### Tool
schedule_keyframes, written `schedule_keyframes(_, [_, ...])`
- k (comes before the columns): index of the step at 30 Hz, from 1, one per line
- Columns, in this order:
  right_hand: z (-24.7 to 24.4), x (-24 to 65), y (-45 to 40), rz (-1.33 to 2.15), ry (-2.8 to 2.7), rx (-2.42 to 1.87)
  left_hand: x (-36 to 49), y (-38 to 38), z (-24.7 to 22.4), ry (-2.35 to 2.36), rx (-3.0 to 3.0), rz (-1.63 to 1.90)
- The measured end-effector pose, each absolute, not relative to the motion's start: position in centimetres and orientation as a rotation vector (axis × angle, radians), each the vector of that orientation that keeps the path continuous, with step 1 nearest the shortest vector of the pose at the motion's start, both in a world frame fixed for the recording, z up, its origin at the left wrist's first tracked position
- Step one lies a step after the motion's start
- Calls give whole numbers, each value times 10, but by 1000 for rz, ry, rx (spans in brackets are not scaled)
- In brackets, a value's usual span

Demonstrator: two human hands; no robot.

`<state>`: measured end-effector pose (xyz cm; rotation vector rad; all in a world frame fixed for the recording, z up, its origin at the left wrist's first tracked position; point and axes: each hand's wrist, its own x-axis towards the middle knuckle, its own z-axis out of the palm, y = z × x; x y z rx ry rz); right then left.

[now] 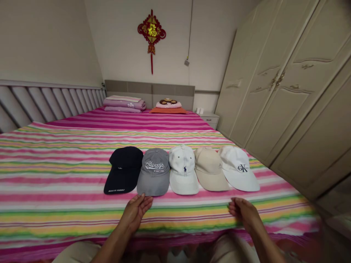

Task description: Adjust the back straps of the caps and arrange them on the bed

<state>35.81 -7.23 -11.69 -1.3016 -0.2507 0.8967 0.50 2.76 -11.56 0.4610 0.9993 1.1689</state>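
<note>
As the view runs down this long bed, five baseball caps sit shoulder to shoulder, brims toward the person, on a pink, green, yellow and white striped cotton bedspread [55,182]. From left to right, we have a navy-black cap [124,168], a grey cap with white "Always" lettering [155,171], a pale white cap with a small navy polo-player logo [182,170], a beige cotton cap [210,170] and a white cap with navy "CK" lettering [238,168]. The left hand [134,212] is open and empty, its fingers loosely spread, with the fingertips [144,199] right at the lower edge of the grey brim, though it's hard to call whether they're actually touching. The right hand [244,213] is half-curled and relaxed, grasping nothing, its fingertips [231,206] low over the bedspread, just below the beige and white brims. Watch the spacing here: these caps stand so tight that one careless sweep of the left hand could shove the grey cap into its neighbours. Press down hard on that soft bedspread and it could ruck up, dragging the light caps out of line, while a knock to the crown of any cap could tip it over. Off to the right, a tall cream wardrobe [287,84] stands beside the bed.
</note>
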Motion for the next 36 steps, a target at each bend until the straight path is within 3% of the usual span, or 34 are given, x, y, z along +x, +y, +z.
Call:
schedule_keyframes(14, [-147,223,-68,1281,-591,-1334,11,25,-112,1021,383,1181])
schedule_keyframes(36, [-135,203,-59,1416,-524,-1217,-10,16,-107,1043,366,1119])
